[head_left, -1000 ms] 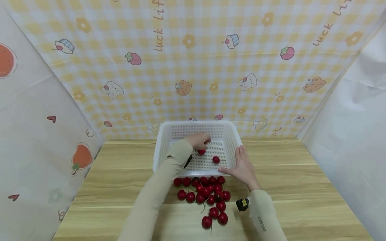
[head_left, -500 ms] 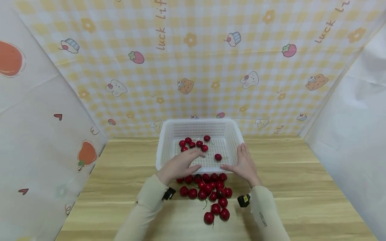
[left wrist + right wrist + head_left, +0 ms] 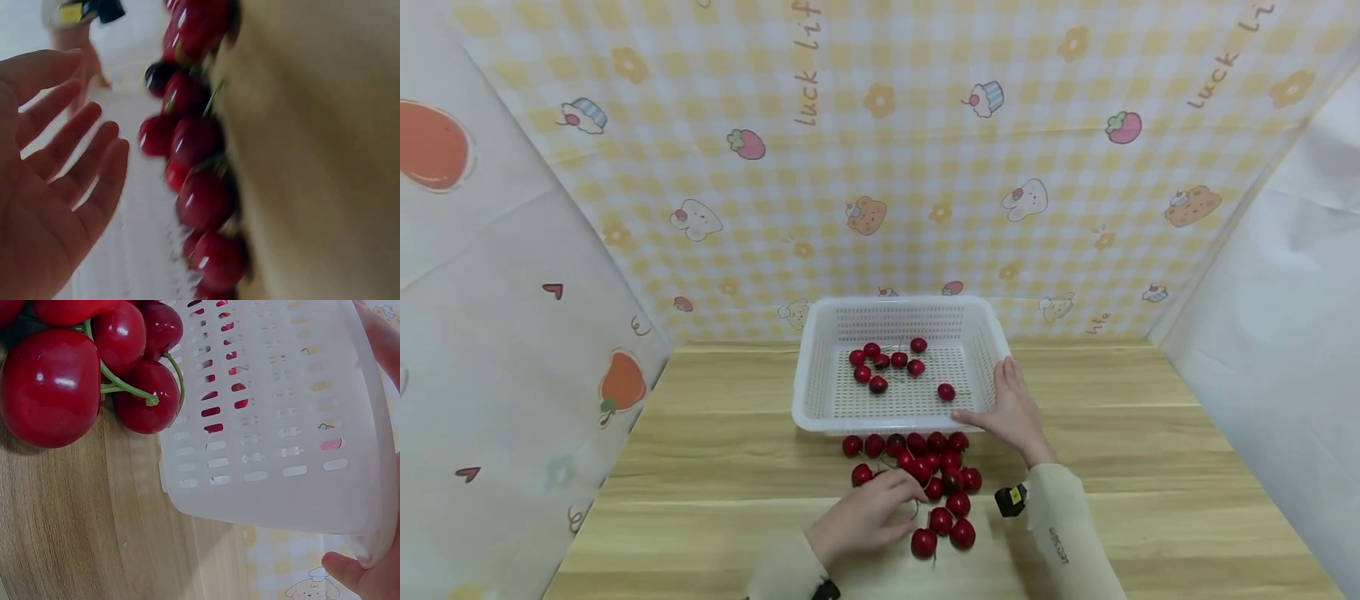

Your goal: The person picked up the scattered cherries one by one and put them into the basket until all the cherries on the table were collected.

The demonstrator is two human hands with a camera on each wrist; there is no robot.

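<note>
A white slotted plastic basket (image 3: 820,421) stands at the back of the table, with several cherries (image 3: 877,384) lying loosely on its floor. My right hand (image 3: 1015,412) holds the basket's front right corner, thumb on the front rim and fingers along the right side. In the right wrist view a fingertip (image 3: 344,570) shows just below the rim. Several more dark red cherries (image 3: 940,521), some with green stems, lie in front of the basket. Over their left part is my left hand (image 3: 868,512), hiding some. The left wrist view shows its fingers (image 3: 103,181) spread and holding nothing.
The wooden table (image 3: 1150,467) extends to both sides of the basket. Right behind the basket rises a yellow checked backdrop (image 3: 910,150) with cartoon prints. White cloth walls (image 3: 520,333) close in the left and right sides.
My left hand has come out of the basket and moved back down to the cherries in front. More cherries inside the basket now show. The right hand stays at the corner.
</note>
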